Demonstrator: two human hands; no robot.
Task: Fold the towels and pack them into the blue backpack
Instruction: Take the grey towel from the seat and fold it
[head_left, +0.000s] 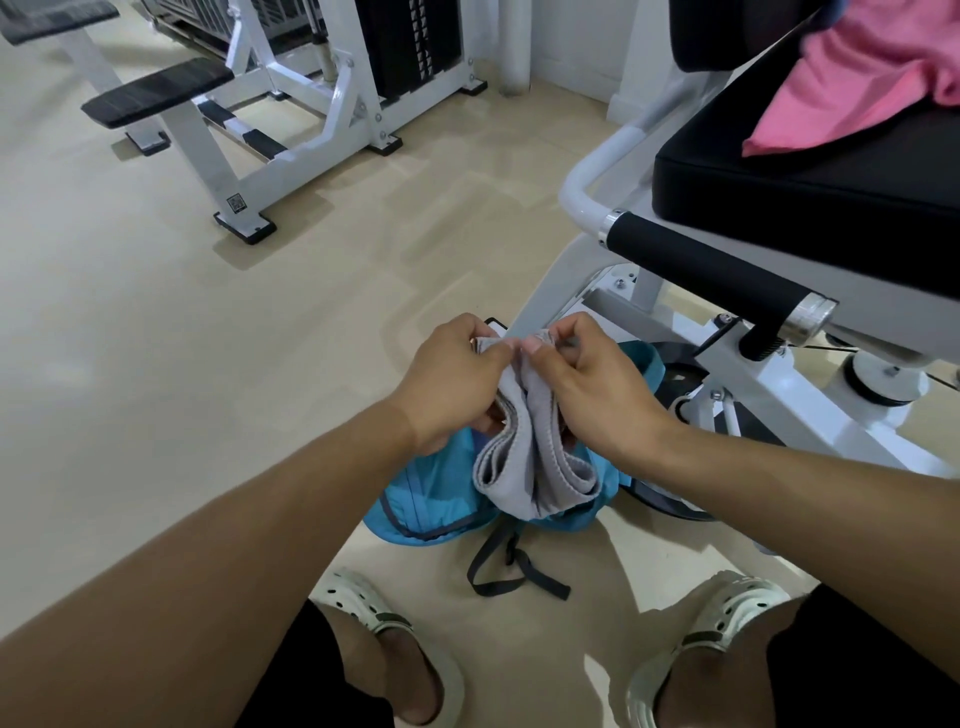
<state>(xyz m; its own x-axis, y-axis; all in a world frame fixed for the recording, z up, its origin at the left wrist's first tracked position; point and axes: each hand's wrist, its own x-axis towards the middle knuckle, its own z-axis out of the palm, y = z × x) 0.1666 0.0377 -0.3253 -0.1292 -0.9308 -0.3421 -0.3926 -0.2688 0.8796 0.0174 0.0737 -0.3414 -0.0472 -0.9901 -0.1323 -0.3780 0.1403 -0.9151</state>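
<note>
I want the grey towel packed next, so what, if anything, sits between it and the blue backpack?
Nothing visible. The left hand and right hand pinch the grey towel directly above the blue backpack on the floor. Whether its opening is unzipped cannot be told.

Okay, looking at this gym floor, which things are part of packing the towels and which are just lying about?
Part of the job:
grey towel, pinched by the left hand and right hand
blue backpack on the floor beneath it
pink towel on the black seat

Just lying about:
weight machine
padded handle
</note>
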